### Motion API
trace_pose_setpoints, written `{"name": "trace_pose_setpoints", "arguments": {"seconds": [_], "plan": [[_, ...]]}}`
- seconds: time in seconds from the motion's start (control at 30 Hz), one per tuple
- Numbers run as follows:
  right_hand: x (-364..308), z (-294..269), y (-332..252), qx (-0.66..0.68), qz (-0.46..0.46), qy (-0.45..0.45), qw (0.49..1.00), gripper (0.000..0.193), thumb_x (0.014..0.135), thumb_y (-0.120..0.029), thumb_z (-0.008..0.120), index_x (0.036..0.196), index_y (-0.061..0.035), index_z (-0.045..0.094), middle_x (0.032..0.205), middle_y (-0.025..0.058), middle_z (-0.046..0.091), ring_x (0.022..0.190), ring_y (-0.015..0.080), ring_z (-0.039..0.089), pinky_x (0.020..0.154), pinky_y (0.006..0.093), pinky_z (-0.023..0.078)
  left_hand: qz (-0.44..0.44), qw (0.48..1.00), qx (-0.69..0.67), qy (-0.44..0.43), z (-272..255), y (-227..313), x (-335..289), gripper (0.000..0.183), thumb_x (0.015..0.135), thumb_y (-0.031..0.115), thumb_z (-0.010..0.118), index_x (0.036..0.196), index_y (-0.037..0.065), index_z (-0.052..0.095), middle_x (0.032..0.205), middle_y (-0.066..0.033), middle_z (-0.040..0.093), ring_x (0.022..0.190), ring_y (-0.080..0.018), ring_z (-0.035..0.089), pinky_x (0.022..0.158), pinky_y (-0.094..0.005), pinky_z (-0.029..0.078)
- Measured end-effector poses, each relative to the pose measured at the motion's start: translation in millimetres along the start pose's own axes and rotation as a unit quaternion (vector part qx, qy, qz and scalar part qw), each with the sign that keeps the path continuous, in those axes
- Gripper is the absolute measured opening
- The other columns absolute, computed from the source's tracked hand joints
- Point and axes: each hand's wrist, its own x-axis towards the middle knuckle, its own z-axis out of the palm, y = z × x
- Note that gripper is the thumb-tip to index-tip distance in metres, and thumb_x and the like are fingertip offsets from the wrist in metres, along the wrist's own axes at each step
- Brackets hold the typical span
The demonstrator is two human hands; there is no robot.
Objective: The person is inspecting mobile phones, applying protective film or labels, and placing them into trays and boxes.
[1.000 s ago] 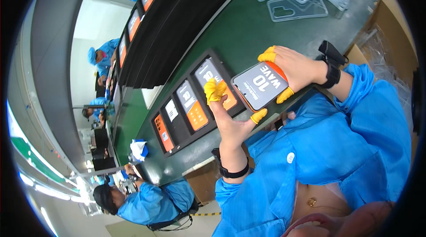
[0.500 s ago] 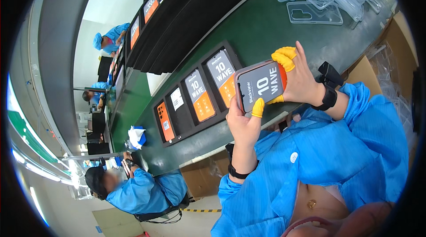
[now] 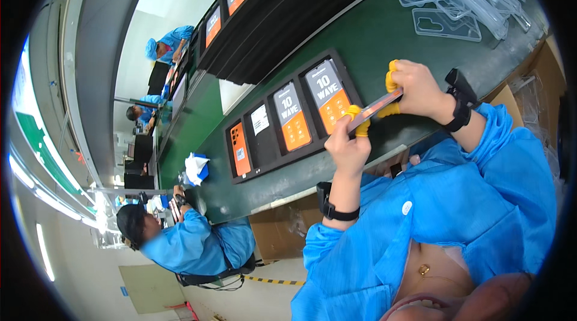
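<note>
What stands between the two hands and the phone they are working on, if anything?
Nothing visible stands between them. The left hand and the right hand both already grip the phone by its ends, with yellow finger cots on the fingertips, above the green table.

Four phones [image 3: 287, 118] lie in a black tray [image 3: 345, 72]; one more phone [image 3: 374, 108] is held by two hands. Three other workers [image 3: 180, 243] sit nearby.
</note>
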Motion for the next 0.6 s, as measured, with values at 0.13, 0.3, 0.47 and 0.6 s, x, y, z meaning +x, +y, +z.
{"name": "trace_pose_setpoints", "arguments": {"seconds": [0.13,0.3,0.47,0.6], "plan": [[-7,-13,-12,0.018,0.004,-0.063,0.998,0.039,0.046,-0.03,0.075,0.059,-0.0019,0.052,0.058,0.009,0.046,0.061,0.0254,0.05,0.052,0.0328,0.04,-0.07,0.98,-0.143,-0.119,-18,-6,1,0.039,0.062,0.004,0.067,0.096,0.0,0.048,0.088,-0.0141,0.059,0.077,-0.022,0.06,0.066,-0.0273,0.046],[-10,-1,-23,0.432,0.064,0.078,0.896,0.034,0.056,-0.022,0.076,0.078,-0.0014,0.059,0.073,0.0039,0.059,0.061,0.0125,0.055,0.058,0.0242,0.044,-0.12,0.925,-0.214,-0.29,-19,30,-4,0.048,0.066,0.009,0.066,0.107,0.001,0.043,0.096,-0.0139,0.057,0.09,-0.0205,0.055,0.078,-0.0309,0.042],[-15,21,-29,0.619,0.15,0.042,0.769,0.032,0.065,-0.014,0.071,0.088,0.0007,0.055,0.083,0.0058,0.06,0.073,0.0098,0.056,0.066,0.0215,0.045,-0.153,0.954,-0.103,-0.238,-11,24,-19,0.035,0.071,0.005,0.058,0.103,-0.001,0.048,0.084,-0.0159,0.059,0.081,-0.0258,0.059,0.071,-0.0295,0.044],[-11,31,-43,0.619,0.172,0.098,0.76,0.033,0.063,-0.015,0.072,0.088,-0.0003,0.056,0.083,0.0055,0.06,0.072,0.0107,0.057,0.066,0.0222,0.045,-0.123,0.976,0.004,-0.181,-14,19,-20,0.029,0.072,0.001,0.055,0.1,0.0,0.049,0.077,-0.0159,0.059,0.072,-0.0299,0.06,0.061,-0.0287,0.046]]}}
